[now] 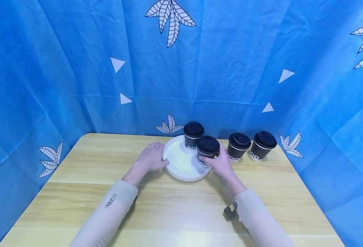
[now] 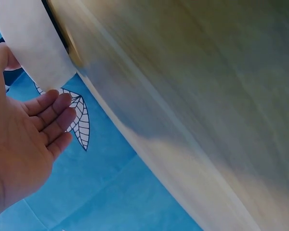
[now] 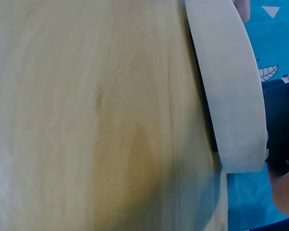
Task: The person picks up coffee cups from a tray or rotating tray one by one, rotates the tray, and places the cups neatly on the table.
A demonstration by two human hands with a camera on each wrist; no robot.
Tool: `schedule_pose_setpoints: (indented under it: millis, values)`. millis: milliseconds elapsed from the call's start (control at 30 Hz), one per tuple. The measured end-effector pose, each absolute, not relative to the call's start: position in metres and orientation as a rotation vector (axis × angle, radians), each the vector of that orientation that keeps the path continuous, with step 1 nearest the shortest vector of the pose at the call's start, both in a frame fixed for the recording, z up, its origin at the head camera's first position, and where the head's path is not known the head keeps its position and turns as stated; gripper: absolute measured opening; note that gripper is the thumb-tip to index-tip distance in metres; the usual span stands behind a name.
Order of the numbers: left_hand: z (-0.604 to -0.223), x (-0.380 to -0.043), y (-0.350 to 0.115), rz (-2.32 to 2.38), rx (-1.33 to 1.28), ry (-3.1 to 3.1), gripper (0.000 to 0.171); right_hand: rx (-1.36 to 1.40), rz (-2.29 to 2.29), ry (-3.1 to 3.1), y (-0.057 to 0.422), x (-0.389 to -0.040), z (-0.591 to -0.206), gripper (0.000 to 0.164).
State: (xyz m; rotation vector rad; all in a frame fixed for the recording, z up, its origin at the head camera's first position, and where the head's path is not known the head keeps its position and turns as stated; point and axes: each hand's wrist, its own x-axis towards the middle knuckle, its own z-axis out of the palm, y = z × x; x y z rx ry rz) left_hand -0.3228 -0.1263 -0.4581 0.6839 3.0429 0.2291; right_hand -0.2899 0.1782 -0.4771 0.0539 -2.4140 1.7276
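Observation:
In the head view, my right hand (image 1: 220, 164) grips a black lidded paper coffee cup (image 1: 207, 145), thumb across its front and fingers round its right side. That cup stands upright over the right part of a round white tray (image 1: 181, 176). A second black cup (image 1: 193, 132) stands on the tray just behind it. My left hand (image 1: 150, 157) holds the tray's left edge, its thumb at the rim. In the left wrist view, the slightly curled fingers of the left hand (image 2: 33, 130) meet the tray's outer wall (image 2: 36, 38).
Right of the tray, two more lidded black cups (image 1: 238, 147) (image 1: 263, 145) stand side by side near the back edge of the wooden table (image 1: 169, 212). Blue patterned cloth (image 1: 230, 61) hangs behind and at both sides.

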Motion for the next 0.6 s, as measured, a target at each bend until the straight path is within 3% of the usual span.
schedule_pose_setpoints:
  millis: [600]
  values:
    - [-0.459, -0.322, -0.127, 0.253, 0.670, 3.037, 0.066, 0.066, 1.684, -2.287, 0.186, -0.263, -0.446, 0.085]
